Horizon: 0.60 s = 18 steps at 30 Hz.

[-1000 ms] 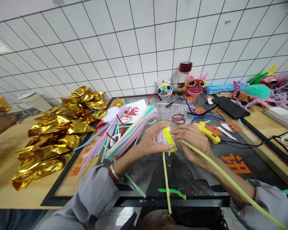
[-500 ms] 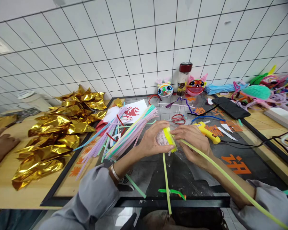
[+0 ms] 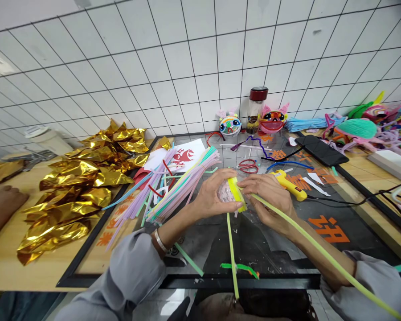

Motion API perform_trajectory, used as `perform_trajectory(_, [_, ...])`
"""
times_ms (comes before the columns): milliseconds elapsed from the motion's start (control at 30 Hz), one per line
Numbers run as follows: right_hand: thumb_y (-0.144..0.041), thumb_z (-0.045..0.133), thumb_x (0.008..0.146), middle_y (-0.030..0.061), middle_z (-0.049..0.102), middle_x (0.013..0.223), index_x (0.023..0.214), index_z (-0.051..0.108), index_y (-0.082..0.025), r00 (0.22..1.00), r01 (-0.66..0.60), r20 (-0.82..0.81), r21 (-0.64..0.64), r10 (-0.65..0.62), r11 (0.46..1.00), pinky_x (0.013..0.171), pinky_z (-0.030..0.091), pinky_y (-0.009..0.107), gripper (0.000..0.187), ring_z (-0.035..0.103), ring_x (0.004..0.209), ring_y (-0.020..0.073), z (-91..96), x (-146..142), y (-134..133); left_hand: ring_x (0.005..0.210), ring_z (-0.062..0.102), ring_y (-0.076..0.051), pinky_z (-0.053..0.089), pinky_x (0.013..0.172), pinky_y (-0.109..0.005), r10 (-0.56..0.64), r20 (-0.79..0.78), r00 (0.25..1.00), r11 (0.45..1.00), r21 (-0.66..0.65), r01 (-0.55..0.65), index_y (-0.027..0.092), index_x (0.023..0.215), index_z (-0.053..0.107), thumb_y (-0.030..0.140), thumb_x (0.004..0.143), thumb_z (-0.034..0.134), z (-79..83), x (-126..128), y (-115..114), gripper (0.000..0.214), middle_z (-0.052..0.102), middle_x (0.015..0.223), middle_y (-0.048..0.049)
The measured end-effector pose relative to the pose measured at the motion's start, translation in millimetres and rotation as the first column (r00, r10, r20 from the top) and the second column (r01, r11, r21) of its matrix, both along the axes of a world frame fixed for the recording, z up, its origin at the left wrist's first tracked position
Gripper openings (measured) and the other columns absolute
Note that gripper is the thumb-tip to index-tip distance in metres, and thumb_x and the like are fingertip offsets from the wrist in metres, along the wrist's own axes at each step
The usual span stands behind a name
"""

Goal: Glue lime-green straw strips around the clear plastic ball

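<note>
My left hand point(image 3: 211, 196) is closed round a small pink ball point(image 3: 224, 193) with yellow-green pipe cleaner wound on it. My right hand point(image 3: 268, 194) pinches the long yellow-green pipe cleaner point(image 3: 321, 256) against the ball; that strand runs off to the lower right. A second yellow-green strand point(image 3: 232, 254) hangs straight down from the ball. Both hands hover over the black glass mat point(image 3: 324, 232).
A fan of pastel pipe cleaners point(image 3: 173, 185) lies left of my hands, gold foil sheets point(image 3: 87, 178) farther left. A yellow glue gun point(image 3: 289, 183), red scissors point(image 3: 248, 166), a jar point(image 3: 255, 109), two craft masks and a phone point(image 3: 321, 149) lie behind. Another person's hand point(image 3: 2, 205) rests at far left.
The other person's hand at far left has come down from holding gold foil and now rests on the wooden table. My own hands have barely moved.
</note>
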State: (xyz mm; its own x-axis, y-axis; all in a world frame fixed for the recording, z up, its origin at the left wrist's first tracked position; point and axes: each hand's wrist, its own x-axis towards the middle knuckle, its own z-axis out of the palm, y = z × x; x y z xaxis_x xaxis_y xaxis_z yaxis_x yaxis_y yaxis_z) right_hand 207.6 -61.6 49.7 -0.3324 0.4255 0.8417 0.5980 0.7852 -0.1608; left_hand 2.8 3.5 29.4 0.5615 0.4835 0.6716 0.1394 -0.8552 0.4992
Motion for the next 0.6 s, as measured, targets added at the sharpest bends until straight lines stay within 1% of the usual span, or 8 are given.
perform_trajectory(233, [-0.007,0.058,0.092,0.0054,0.08,0.097,0.098,0.063,-0.022,1.0,0.001,0.016,0.019,-0.001,1.0,0.084,0.054,0.036,0.017,0.075,0.096,0.0208,0.3,-0.5,0.5,0.121,0.066,-0.031,0.054,0.105,-0.051,-0.006,0.001,1.0,1.0,-0.002,0.006,0.02,0.127,0.058,0.038,0.075,0.083,-0.5,0.2,0.5,0.06,0.068,0.128,-0.0154])
perform_trajectory(600, [-0.007,0.057,0.093,0.0052,0.08,0.098,0.099,0.063,-0.023,1.0,-0.004,0.0,0.012,0.004,1.0,0.086,0.054,0.037,0.018,0.074,0.097,0.0207,-1.3,-0.5,0.6,0.123,0.066,-0.03,0.053,0.106,-0.052,-0.031,0.024,0.999,1.0,0.007,0.03,0.02,0.128,0.058,0.037,0.077,0.083,-2.4,-0.7,1.5,0.059,0.068,0.129,-0.0153])
